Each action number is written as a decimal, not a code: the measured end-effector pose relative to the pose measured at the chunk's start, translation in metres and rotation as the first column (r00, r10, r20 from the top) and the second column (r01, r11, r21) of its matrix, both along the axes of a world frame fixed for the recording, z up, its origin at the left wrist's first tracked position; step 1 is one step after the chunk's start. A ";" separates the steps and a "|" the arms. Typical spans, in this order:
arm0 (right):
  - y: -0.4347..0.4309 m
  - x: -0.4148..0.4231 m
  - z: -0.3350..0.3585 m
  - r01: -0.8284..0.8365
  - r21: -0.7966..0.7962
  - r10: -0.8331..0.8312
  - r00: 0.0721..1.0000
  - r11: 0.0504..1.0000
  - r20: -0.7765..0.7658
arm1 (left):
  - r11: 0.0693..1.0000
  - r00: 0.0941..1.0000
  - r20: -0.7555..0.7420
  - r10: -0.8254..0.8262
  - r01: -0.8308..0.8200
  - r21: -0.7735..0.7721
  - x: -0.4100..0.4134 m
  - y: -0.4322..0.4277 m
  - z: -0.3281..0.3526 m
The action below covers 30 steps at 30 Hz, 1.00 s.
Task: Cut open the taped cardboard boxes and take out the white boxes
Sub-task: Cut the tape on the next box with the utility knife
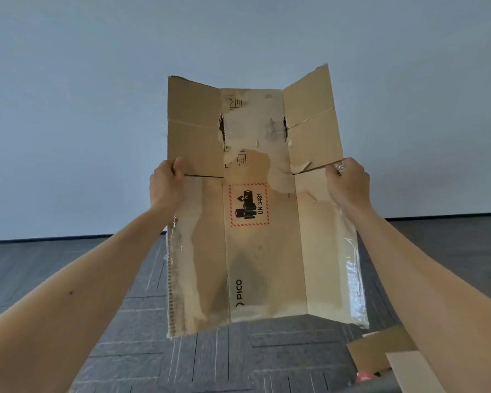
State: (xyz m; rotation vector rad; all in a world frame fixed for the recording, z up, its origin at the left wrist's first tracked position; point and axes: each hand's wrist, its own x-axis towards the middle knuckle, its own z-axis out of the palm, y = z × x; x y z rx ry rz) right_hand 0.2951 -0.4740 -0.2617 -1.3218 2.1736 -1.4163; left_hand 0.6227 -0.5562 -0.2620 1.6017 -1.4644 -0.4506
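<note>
A brown cardboard box (264, 251), opened out and partly flattened, hangs in the air in front of me with its flaps pointing up. It bears a red-bordered battery label and torn clear tape along its edges. My left hand (167, 182) grips its left edge where a flap meets the side panel. My right hand (347, 184) grips the right edge at the same height, over a scrap of crumpled tape. No white box is in view.
Grey carpet tiles (210, 361) cover the floor below, ending at a pale wall (97, 109). More cardboard pieces (380, 355) lie at the lower right, with a small pink object (363, 377) beside them.
</note>
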 end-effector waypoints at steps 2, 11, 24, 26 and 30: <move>-0.025 0.001 -0.029 0.004 0.065 -0.006 0.999 0.998 0.043 | 0.997 1.000 -0.006 -0.008 0.009 0.074 -0.003 -0.032 -0.033; -0.132 -0.020 -0.207 -0.046 0.392 -0.036 0.979 0.919 0.198 | 0.920 0.998 0.024 -0.056 0.042 0.389 -0.037 -0.147 -0.212; -0.281 -0.057 -0.475 -0.129 0.624 -0.064 0.959 0.771 0.277 | 0.768 0.996 0.033 -0.083 0.043 0.638 -0.066 -0.298 -0.485; -0.301 -0.057 -0.519 -0.126 0.636 -0.074 0.958 0.761 0.279 | 0.734 0.994 0.019 -0.103 0.063 0.677 -0.063 -0.319 -0.532; -0.344 -0.054 -0.607 -0.143 0.701 -0.106 0.948 0.698 0.300 | 0.634 0.979 -0.018 -0.201 0.144 0.760 -0.051 -0.363 -0.620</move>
